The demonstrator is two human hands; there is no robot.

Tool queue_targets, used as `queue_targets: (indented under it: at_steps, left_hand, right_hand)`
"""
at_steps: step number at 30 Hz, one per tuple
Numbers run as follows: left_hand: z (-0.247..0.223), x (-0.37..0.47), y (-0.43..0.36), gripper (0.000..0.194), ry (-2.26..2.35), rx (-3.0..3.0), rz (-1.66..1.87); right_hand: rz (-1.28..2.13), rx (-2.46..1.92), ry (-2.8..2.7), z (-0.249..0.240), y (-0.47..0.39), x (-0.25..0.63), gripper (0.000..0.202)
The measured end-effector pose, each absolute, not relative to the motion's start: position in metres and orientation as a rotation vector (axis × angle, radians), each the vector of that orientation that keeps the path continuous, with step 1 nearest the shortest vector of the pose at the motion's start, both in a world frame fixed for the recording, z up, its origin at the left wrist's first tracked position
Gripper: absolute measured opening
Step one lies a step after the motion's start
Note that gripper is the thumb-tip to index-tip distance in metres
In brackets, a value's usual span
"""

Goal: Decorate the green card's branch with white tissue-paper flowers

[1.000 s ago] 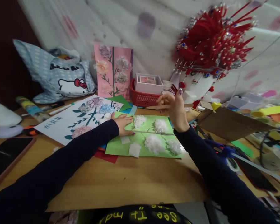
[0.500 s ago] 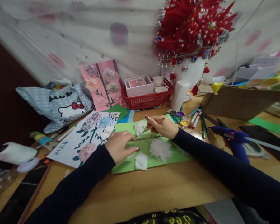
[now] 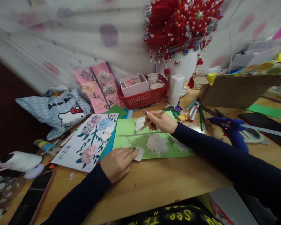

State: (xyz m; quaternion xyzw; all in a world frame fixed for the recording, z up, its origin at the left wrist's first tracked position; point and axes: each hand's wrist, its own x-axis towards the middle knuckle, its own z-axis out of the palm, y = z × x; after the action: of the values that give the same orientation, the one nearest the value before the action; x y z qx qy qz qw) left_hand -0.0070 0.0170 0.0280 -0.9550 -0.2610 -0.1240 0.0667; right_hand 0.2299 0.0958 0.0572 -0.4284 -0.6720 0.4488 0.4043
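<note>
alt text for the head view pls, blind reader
A person's right hand holds a brown stick over a light green sheet bearing white flowers, while the left hand touches a small white square near its edge. Behind stands a red basket; a white flower picture lies to the left, a blue glue gun to the right.

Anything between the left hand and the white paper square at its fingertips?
Nothing visible: the left hand overlaps the white paper square on the green sheet. The right hand, holding a brown stick, is farther off, near a white flower.
</note>
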Motion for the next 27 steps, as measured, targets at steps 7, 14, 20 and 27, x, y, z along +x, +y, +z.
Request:
queue_targets:
  at_steps: [7, 14, 20, 27]
  left_hand:
    - [0.036, -0.036, 0.030, 0.054, -1.034, -2.994, -0.367]
    - [0.062, -0.008, 0.036, 0.027, -1.471, -3.094, -0.576]
    - [0.039, 0.014, 0.057, 0.011, -1.618, -3.022, -0.451]
    - [0.036, 0.014, 0.054, 0.004, -1.690, -3.040, -0.614]
  right_hand:
    - [1.069, -1.101, -1.743, 0.056, 0.092, 0.241, 0.047]
    - [0.858, -1.120, -1.684, 0.056, 0.100, 0.249, 0.034]
    - [0.514, -1.134, -1.920, 0.045, 0.124, 0.270, 0.022]
    - [0.041, -1.332, -2.433, 0.035, 0.131, 0.283, 0.023]
